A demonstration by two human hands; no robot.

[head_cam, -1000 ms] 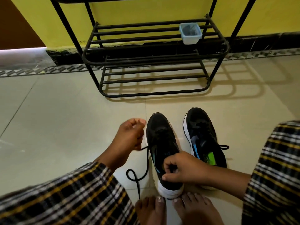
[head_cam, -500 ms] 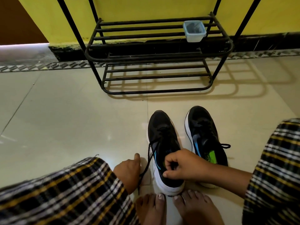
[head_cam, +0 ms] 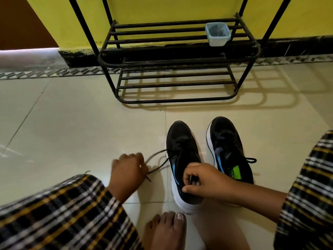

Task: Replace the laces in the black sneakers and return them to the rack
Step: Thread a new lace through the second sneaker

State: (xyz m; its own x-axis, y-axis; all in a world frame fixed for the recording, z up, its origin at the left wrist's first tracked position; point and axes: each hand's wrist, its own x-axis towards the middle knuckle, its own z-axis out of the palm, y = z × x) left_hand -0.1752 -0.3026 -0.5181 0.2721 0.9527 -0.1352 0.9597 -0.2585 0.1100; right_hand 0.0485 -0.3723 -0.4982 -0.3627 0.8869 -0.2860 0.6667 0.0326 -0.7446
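Left hand (head_cam: 128, 171) has swung leftward, drawing lace (head_cam: 158, 160) taut; right hand (head_cam: 200, 179) clamps left sneaker (head_cam: 182, 141); rack (head_cam: 173, 58) beyond holds a tub (head_cam: 218, 34).

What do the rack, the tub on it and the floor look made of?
Rack: likely metal, black painted, thin round bars with bent corners. Tub: seemingly translucent plastic, pale blue, dark contents showing through. Floor: glossy cream tiles, probably ceramic, with grout lines and soft reflections.
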